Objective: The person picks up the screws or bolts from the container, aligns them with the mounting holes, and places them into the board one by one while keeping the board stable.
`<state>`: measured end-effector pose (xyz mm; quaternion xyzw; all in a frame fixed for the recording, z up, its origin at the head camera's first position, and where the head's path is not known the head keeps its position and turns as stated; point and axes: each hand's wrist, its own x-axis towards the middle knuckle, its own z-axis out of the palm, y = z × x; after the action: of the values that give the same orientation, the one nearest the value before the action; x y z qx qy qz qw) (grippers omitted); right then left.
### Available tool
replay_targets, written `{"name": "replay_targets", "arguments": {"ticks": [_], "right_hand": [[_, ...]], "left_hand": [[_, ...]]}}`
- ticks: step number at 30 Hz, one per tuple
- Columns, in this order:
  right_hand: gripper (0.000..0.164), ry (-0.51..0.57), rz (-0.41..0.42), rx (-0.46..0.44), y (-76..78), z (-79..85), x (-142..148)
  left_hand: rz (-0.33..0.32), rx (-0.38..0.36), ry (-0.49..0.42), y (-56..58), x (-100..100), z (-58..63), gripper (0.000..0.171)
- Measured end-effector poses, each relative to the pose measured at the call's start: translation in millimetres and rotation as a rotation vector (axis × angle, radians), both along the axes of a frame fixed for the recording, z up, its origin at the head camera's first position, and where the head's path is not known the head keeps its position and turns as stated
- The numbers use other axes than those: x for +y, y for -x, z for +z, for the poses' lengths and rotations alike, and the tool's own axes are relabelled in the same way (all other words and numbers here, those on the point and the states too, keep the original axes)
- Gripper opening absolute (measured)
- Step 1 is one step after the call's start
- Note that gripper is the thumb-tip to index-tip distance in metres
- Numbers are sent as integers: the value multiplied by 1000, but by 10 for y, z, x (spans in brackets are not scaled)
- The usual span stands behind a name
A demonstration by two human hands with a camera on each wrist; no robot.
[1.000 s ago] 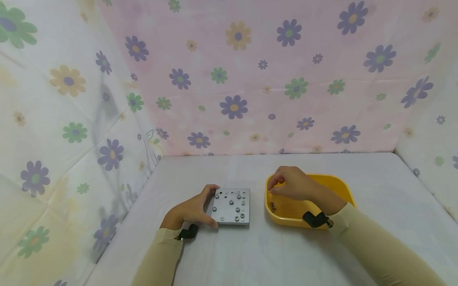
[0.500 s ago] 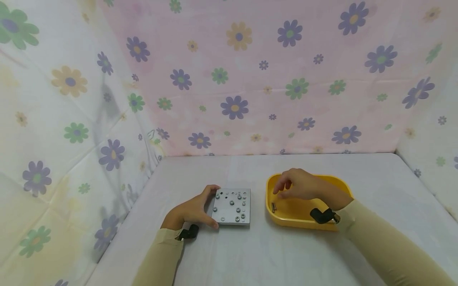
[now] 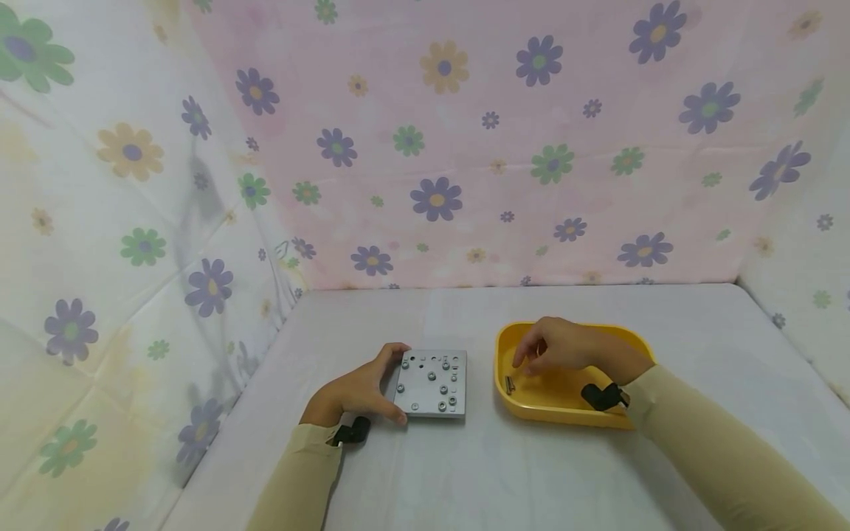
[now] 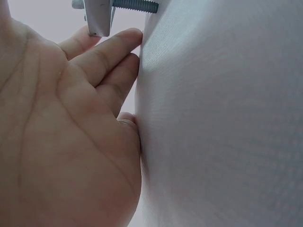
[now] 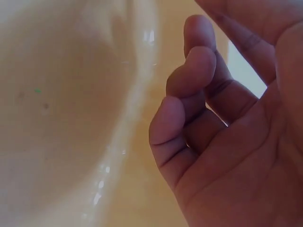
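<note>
A square silver metal plate (image 3: 425, 387), with several socket-head bolts in its holes, sits at the middle of the table. My left hand (image 3: 358, 387) holds it from the left, thumb at the near corner and fingers at the far one. In the left wrist view a bolt's thread (image 4: 136, 5) sticks out from the underside of the plate (image 4: 98, 18). My right hand (image 3: 561, 346) hovers inside the yellow tray (image 3: 564, 417), fingers loosely bent, with nothing visible between them. A little in front of its fingertips lie loose bolts (image 3: 510, 385), near the tray's left wall.
A white cloth-covered table (image 3: 425, 472) bears the plate and tray. Flowered cloth (image 3: 434, 147) hangs behind and at both sides. Dark wrist cameras, such as the right one (image 3: 600, 397), project beside each wrist.
My right hand has lowered slightly into the tray, and its fingers have spread from a closer bend. The bolts show more fully. My left hand and the plate stay put.
</note>
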<state>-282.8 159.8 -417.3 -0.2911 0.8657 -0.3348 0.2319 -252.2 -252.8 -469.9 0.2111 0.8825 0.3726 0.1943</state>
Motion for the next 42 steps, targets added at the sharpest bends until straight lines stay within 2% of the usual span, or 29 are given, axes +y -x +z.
{"name": "replay_targets", "arguments": {"ticks": [4, 12, 29, 34, 42], "right_hand": [[13, 5, 14, -40, 12, -56, 1], [15, 23, 92, 3, 6, -134, -31], [20, -16, 103, -85, 6, -190, -136], [19, -38, 104, -46, 28, -217, -134], [19, -97, 62, 10, 54, -221, -132]], "left_hand": [[-3, -4, -6, 6, -2, 3, 124], [-3, -6, -12, -5, 0, 15, 125], [0, -8, -8, -16, -1, 7, 123], [1, -8, -7, -15, -3, 2, 123], [-1, -5, -1, -11, -5, -4, 124]]}}
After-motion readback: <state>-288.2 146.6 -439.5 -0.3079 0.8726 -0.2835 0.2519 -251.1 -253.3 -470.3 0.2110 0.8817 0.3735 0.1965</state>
